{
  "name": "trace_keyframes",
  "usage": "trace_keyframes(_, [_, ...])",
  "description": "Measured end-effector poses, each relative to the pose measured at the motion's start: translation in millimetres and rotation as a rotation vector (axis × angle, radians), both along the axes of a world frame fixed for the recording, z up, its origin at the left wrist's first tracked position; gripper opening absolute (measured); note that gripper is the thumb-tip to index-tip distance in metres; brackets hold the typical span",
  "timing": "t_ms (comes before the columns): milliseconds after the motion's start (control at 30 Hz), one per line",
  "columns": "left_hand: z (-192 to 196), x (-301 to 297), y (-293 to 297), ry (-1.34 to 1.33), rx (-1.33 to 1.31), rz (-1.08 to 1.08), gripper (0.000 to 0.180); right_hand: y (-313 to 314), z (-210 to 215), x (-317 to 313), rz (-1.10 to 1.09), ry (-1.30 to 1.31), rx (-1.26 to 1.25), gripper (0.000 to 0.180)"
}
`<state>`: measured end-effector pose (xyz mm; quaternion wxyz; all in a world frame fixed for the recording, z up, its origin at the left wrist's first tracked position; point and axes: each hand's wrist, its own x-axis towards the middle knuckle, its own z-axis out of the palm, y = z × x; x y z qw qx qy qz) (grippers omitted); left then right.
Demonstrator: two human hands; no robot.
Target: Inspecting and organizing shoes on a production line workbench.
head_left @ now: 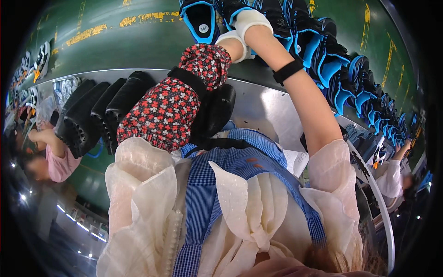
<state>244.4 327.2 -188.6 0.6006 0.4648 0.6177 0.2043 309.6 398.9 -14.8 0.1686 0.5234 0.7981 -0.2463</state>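
Both arms reach forward over the curved sheet-metal workbench [263,104] toward a green conveyor belt with worn yellow markings [115,41]. The right hand [249,21], in a white cloth glove with a black band at the wrist, rests on a black sneaker with bright blue trim [272,18] near the head of a long row of like shoes running off to the right along the belt. The fingers curl over the shoe; whether they clamp it, I cannot tell. The left hand [235,44], also white-gloved, sits just beside and below the right, mostly hidden behind a red floral sleeve cover; its grip cannot be told. A stack of black moulded rubber outsoles [92,115] stands on the bench at left.
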Motion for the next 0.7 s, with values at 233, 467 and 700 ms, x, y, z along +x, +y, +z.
trace_keyframes(233, [82.3,20.2,14.4,0.654,0.169,-0.55,0.042,-0.5,-16.4,21.1,-0.096,-0.021,0.063,0.026])
trace_keyframes(467, [54.8,15.4,14.8,0.658,0.22,-0.559,0.043,-2.4,1.2,19.4,0.068,-0.048,0.086,0.023])
trace_keyframes(700, [11.3,3.2,27.5,0.7,0.184,-0.674,0.039,13.2,-16.1,12.5,-0.329,0.37,0.036,0.052])
